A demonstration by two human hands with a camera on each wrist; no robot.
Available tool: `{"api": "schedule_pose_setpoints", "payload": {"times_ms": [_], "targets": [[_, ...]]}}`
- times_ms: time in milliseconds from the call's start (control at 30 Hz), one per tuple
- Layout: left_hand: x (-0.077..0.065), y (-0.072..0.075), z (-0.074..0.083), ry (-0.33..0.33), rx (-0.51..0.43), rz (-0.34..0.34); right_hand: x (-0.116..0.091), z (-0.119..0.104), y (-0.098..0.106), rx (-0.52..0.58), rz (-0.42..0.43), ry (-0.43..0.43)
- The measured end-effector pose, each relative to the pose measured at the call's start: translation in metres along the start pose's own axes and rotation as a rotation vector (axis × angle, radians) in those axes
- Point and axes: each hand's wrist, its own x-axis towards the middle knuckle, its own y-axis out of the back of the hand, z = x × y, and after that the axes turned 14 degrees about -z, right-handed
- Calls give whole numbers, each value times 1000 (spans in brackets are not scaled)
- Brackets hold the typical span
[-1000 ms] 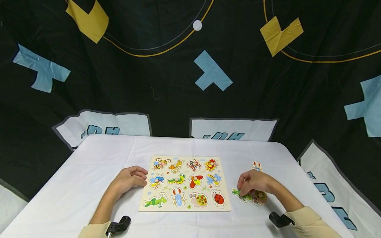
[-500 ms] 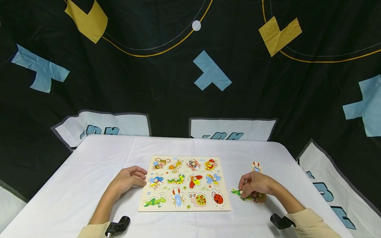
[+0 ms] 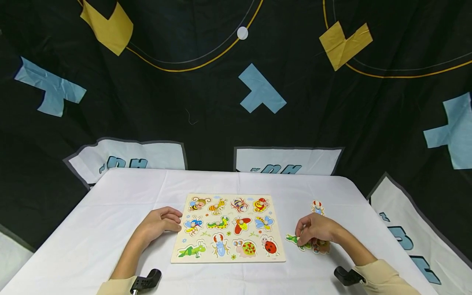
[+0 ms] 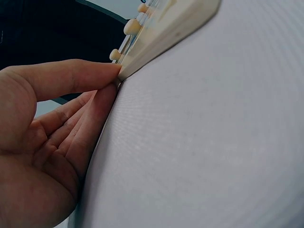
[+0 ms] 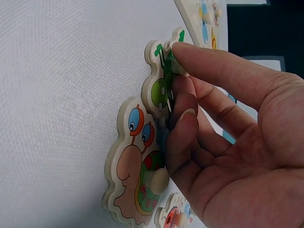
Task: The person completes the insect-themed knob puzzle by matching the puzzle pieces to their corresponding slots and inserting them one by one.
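A wooden peg puzzle board point(image 3: 204, 259) with insect pictures lies flat on the white table. My left hand point(image 3: 161, 223) touches its left edge with thumb and fingertips, as the left wrist view also shows at the board's side point(image 4: 164, 45). To the right of the board, my right hand point(image 3: 317, 228) pinches the knob of a green grasshopper puzzle piece point(image 5: 159, 92), which appears to lie on the cloth. Right beside that piece is a snail puzzle piece point(image 5: 129, 173), partly hidden by the hand. Beyond the hand lies a stag beetle piece point(image 3: 317, 207).
A ladybug piece point(image 5: 172, 217) shows low in the right wrist view. Knobbed pieces fill the board's two upper rows; its bottom row shows pictures without knobs. The white tablecloth point(image 3: 121, 200) reaches back to a black curtain point(image 3: 206, 131).
My right hand has shifted very slightly to the right at the grasshopper piece. The left hand and the board stay where they were.
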Motion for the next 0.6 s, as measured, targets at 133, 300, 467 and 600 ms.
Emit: {"api": "schedule_pose_setpoints", "payload": {"times_ms": [133, 300, 467, 600], "targets": [[0, -1, 0, -4, -7, -2, 0, -1, 0, -6, 1, 5], [-1, -1, 0, -8, -5, -1, 0, -3, 0, -12, 3, 5], [0, -1, 0, -7, -7, 4, -1, -5, 1, -10, 11, 17], [0, -2, 0, -4, -7, 6, 0, -6, 3, -10, 18, 21]]}}
